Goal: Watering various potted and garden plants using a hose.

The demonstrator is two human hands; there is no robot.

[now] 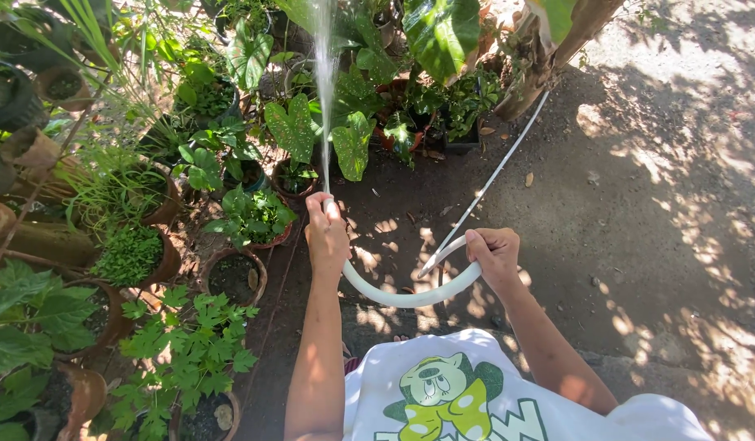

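Only one view is given, taken from a camera worn on the head. It is aimed steeply down and forward, over the chest and both forearms, which are seen close at the bottom edge. The hands are placed near mid-frame. Potted plants (230,220) are taken in at the left and top, bare dappled ground (655,212) at the right.

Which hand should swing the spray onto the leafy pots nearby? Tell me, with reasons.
Left, probably. The left hand grips the white hose at its spraying end, nearest the potted plants. The right hand holds the hose farther back, only managing the loop.
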